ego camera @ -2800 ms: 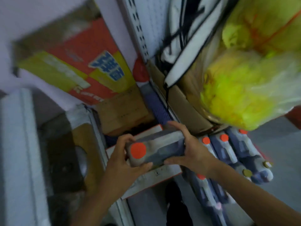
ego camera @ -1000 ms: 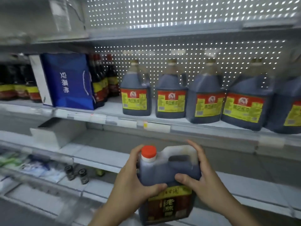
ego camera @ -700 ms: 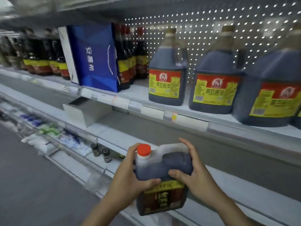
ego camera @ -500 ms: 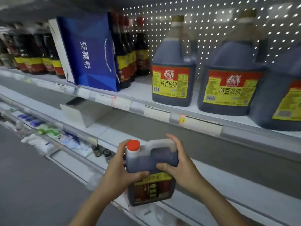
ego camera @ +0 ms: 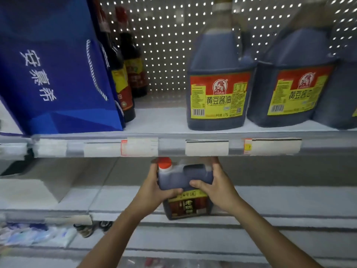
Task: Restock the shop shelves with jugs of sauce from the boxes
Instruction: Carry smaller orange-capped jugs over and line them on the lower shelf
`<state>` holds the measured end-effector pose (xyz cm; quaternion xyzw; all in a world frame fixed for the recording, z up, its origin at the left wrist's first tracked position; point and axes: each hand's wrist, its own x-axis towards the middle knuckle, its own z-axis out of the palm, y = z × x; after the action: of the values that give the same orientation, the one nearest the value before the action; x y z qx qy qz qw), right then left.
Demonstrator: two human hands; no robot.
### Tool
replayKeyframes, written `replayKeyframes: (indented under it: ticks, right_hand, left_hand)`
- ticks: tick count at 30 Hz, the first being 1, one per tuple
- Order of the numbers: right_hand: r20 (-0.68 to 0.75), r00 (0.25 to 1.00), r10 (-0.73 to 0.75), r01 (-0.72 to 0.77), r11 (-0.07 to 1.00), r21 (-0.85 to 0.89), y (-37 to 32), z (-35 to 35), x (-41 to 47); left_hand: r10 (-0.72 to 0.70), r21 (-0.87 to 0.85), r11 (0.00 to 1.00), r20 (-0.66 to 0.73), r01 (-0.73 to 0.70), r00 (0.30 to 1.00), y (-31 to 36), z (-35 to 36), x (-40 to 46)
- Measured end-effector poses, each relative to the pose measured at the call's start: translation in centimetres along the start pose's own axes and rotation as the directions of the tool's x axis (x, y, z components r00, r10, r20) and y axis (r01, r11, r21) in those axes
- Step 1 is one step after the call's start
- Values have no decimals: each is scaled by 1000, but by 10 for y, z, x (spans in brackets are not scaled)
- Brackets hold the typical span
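Both hands were clamped on one jug of dark sauce (ego camera: 185, 182), held upright. The left hand (ego camera: 154, 190) wrapped the cap side, thumb across the front just above the label; the right hand (ego camera: 218, 186) wrapped the handle side, thumb lying across the front and fingers reaching over the jug's top corner. The thumb tips sat near each other on the jug's face. The jug's orange cap (ego camera: 164, 163) stood at its 11 o'clock corner, just beneath the front rail of the upper shelf (ego camera: 173, 147). The jug's base hung in front of the edge of the lower shelf (ego camera: 289, 198); whether it touched that shelf could not be told.

At 12 to 1 o'clock from the hands, on the upper shelf, stood a large jug with a red and yellow label (ego camera: 218, 89), and a second like jug (ego camera: 293, 86) just beside it at 2 o'clock. At 10 o'clock stood a blue gift bag (ego camera: 52, 70), with slim dark bottles (ego camera: 125, 74) right beside it. White price tags (ego camera: 206, 147) lined the rail. Small packets (ego camera: 29, 235) lay blurred at 8 o'clock.
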<state>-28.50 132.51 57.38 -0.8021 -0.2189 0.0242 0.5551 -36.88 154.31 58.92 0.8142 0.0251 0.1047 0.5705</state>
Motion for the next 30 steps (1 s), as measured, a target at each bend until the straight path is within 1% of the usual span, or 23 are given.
replayKeyframes:
  ticks: [3,8,10,13,17,19,22,27,30]
  right_hand:
    - [-91,990,104,-105,994,-4,3,13,1]
    - [-232,957,176,-177,984,14,6,30,-5]
    - [-278,945,174,-179,984,8,8,35,-6]
    - [-335,927,168,-172,985,19,11,41,-5]
    - [-381,900,213,-229,973,4,12,46,0]
    - [-391,894,219,-245,969,-18,10,49,0]
    - [-397,897,194,-224,974,-30,8,50,-1]
    - [-366,911,191,-217,976,-32,8,57,5]
    - [-343,916,209,-242,969,-57,10,66,9]
  left_hand:
    - [-19,29,999,105,16,994,-12,-10,30]
    - [60,77,994,214,-78,975,-29,-13,64]
    - [62,73,994,271,-85,961,-36,-13,73]
    - [47,53,996,311,-67,949,-45,-12,83]
    - [21,27,999,364,-33,931,-48,-13,97]
    - [5,39,999,397,-22,918,-50,-15,104]
    - [-34,53,999,417,13,908,-54,-19,109]
    - [-76,66,996,382,55,921,-63,-29,105]
    - [-101,52,995,364,88,926,-72,-40,104]
